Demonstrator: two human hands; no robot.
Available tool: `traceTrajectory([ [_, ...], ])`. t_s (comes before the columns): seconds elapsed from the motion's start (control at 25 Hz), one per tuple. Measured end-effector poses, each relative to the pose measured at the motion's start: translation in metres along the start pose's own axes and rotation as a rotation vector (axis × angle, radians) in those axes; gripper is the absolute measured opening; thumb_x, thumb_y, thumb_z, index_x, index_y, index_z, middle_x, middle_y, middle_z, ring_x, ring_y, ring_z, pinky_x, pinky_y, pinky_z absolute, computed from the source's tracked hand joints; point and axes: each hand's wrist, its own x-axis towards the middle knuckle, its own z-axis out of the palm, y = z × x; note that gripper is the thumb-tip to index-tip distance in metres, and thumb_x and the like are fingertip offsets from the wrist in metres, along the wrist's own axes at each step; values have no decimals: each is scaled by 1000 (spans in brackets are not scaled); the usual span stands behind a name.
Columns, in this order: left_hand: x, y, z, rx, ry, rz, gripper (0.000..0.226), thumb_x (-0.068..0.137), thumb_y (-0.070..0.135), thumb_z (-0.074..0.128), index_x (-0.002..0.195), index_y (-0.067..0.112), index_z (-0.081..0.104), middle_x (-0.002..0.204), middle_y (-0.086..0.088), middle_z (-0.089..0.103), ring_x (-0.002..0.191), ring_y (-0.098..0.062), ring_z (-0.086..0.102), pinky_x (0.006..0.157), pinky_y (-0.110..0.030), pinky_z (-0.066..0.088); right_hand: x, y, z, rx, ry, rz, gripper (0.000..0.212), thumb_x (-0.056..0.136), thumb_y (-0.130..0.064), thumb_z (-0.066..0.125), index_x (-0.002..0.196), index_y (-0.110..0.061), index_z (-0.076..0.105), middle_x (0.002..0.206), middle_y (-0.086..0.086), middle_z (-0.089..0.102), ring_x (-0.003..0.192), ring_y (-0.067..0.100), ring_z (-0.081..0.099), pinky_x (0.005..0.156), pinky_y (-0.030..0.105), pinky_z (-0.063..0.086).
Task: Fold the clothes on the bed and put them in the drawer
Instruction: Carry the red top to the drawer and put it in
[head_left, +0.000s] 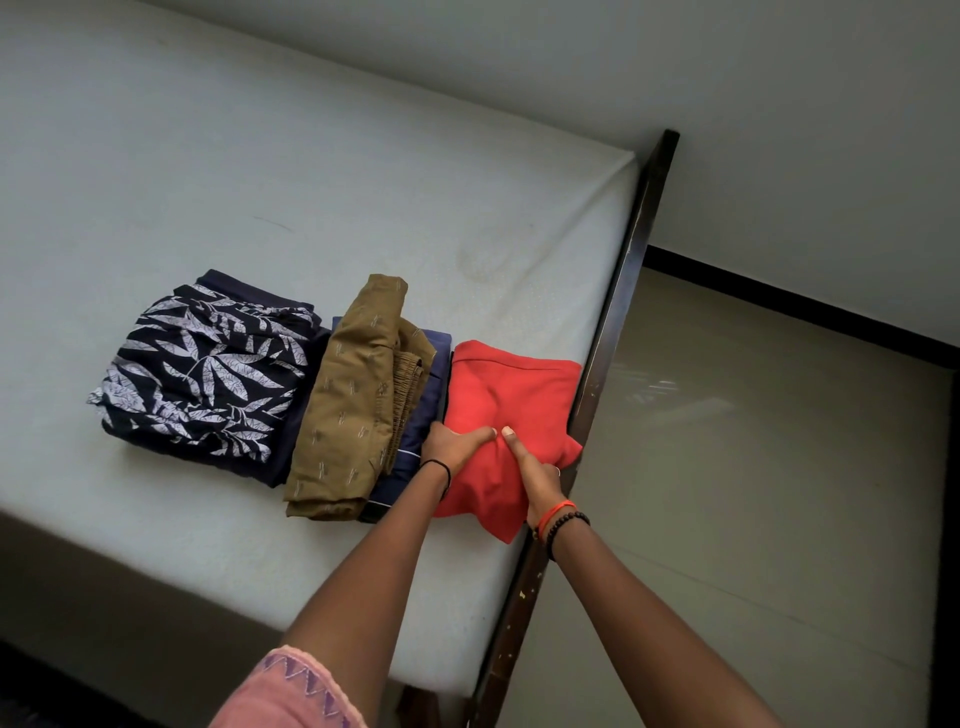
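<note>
Pale mattress fills the frame from 9 to 12 o'clock, with a dark wood frame along its 3 o'clock edge. Grey wall at 1 o'clock, beige floor at 4 o'clock, black skirting between them. Four clothes sit in a row near the bed's 6 o'clock edge. Leaf print, navy with white leaves, is folded at the 9 o'clock end. Just at its 3 o'clock side lies the olive cloth, folded long and on top of a navy cloth that sticks out at its 3 and 6 o'clock sides. Red cloth is last at the 3 o'clock end, touching the navy cloth and reaching the bed frame, its 6 o'clock corner over the mattress edge. Left hand grips the red cloth at its 8 o'clock side, fingers curled under, thumb on top. Right hand grips it from 5 o'clock, thumb up, fabric bunched between the two thumbs, which nearly touch. Black thread on the left wrist, orange and black bead bands on the right. Pink sleeve at 6 o'clock. Drawer not in view.
</note>
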Motion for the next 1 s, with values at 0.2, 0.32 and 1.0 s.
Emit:
traceTrajectory([
  [0.2,-15,2,-7,-90,-30,25,107,38,60,73,129,9,51,126,-8,61,112,-26,59,99,-39,47,-17,-12,-8,24,-76,-2,127,23,-70,85,129,-8,54,118,4,66,102,21,66,95,39,52],
  [0.32,-23,6,-10,-110,-46,40,99,45,54,76,129,8,51,125,-7,61,112,-25,59,99,-37,47,-26,-18,-13,85,-143,6,104,38,-65,86,124,-13,60,111,5,70,96,22,69,92,43,54],
  [1.0,-33,11,-38,-174,-236,168,85,50,50,77,127,21,55,121,0,61,108,-20,59,100,-36,46,-31,-22,-22,313,-308,-9,83,52,-50,89,123,-15,62,114,13,69,105,31,67,95,53,50],
])
